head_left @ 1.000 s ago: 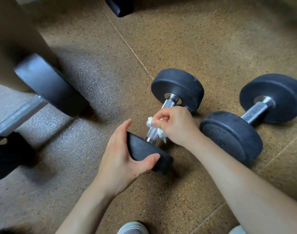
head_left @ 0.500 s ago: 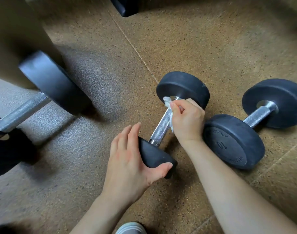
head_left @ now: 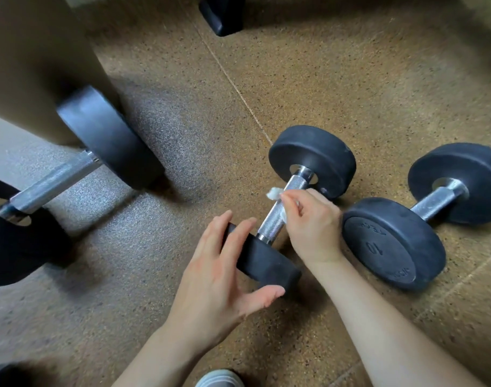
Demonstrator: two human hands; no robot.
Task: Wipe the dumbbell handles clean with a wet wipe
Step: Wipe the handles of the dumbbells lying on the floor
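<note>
A small black dumbbell point(head_left: 312, 157) lies on the speckled floor in the middle, its knurled steel handle point(head_left: 277, 216) running from near left to far right. My left hand point(head_left: 219, 277) grips its near head point(head_left: 262, 261), fingers over the top and thumb under the rim. My right hand point(head_left: 311, 222) pinches a white wet wipe point(head_left: 275, 194) against the middle of the handle. A second dumbbell point(head_left: 397, 244), marked 10, lies to the right with its handle point(head_left: 437, 201) bare.
A larger dumbbell point(head_left: 107, 135) lies at the left beside a tan upright block point(head_left: 34, 60). A black foot of some equipment point(head_left: 224, 15) stands at the top. The toe of a light shoe point(head_left: 219, 379) shows at the bottom edge.
My right hand slid the wipe from the near end of the handle up to the far head, then back to the middle. My left hand kept hold of the near head.
</note>
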